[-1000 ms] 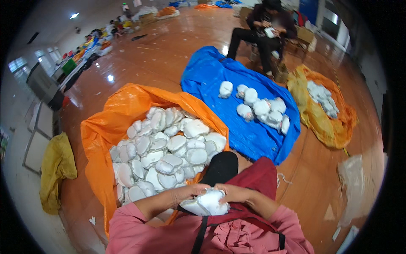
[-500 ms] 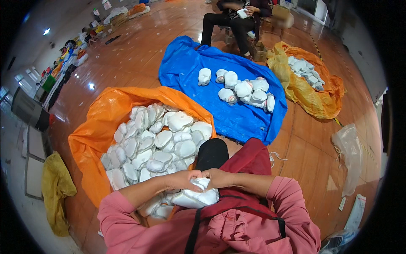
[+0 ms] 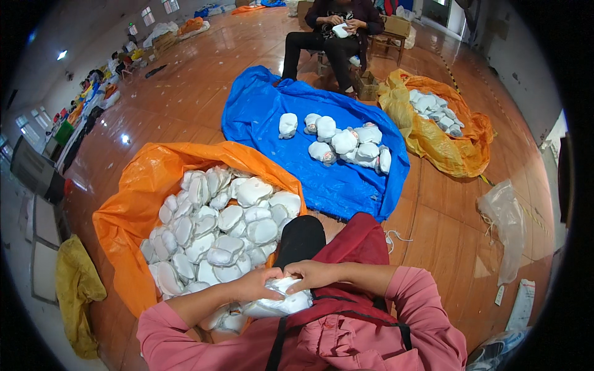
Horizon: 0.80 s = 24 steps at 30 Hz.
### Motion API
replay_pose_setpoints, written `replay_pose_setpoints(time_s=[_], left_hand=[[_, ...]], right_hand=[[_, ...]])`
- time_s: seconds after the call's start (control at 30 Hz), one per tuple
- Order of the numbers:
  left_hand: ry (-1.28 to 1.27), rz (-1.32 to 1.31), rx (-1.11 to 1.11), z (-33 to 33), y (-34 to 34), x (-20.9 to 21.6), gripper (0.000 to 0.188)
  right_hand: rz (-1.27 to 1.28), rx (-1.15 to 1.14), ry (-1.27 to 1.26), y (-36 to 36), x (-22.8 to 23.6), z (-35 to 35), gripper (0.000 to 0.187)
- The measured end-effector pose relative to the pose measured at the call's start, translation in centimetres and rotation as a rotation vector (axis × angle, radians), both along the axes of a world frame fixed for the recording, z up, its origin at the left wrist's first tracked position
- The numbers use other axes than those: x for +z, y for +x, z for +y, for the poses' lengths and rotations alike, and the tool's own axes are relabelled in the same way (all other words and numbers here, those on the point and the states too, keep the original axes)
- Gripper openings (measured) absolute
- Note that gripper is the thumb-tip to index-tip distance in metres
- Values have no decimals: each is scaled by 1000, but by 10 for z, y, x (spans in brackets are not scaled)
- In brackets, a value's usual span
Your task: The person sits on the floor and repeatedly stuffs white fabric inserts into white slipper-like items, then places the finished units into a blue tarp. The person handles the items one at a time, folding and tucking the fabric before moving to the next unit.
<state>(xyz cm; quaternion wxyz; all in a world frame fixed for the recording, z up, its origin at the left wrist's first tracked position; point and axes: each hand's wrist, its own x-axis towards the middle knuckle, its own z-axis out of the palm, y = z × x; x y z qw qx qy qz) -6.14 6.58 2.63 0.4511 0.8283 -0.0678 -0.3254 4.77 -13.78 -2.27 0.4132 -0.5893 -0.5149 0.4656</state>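
Over my lap, my left hand (image 3: pixel 255 287) and my right hand (image 3: pixel 307 273) both grip a white padded cloth piece (image 3: pixel 286 305). Their thumbs and fingers meet at its upper edge, where the cloth is bunched. The fingertips partly hide that spot. Close by on the left, many similar oval white padded pieces (image 3: pixel 225 250) lie heaped on an orange plastic sheet (image 3: pixel 133 185). Beyond my knees, several rounded white stuffed pieces (image 3: pixel 344 141) rest on a blue sheet (image 3: pixel 260 117), some with pinkish patches showing.
A seated person (image 3: pixel 337 37) across the blue sheet handles a white piece. A yellow-orange sack (image 3: pixel 455 159) with greyish-white pieces lies far right. On the right floor is a clear plastic bag (image 3: pixel 504 229); a mustard-coloured sack (image 3: pixel 77 287) lies at left.
The view has shifted, so the surroundings sit slightly lower and further left. Both hands still hold the white piece, and my right fingers have moved a little over its bunched edge.
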Motion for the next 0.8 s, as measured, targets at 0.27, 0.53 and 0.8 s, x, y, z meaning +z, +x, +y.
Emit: replay_pose_setpoints(time_s=[0.27,0.53,0.8], left_hand=[[44,-155,-40,-4,-10,10,43],[134,-249,-167,-11,-21,19,40],[42,-151,-244,-12,-29,45,59]], right_hand=[[-149,-172,263,-14,11,-7,27],[-202,-151,367,-21,11,-17,17],[-116,127,283,-13,7,-32,48]])
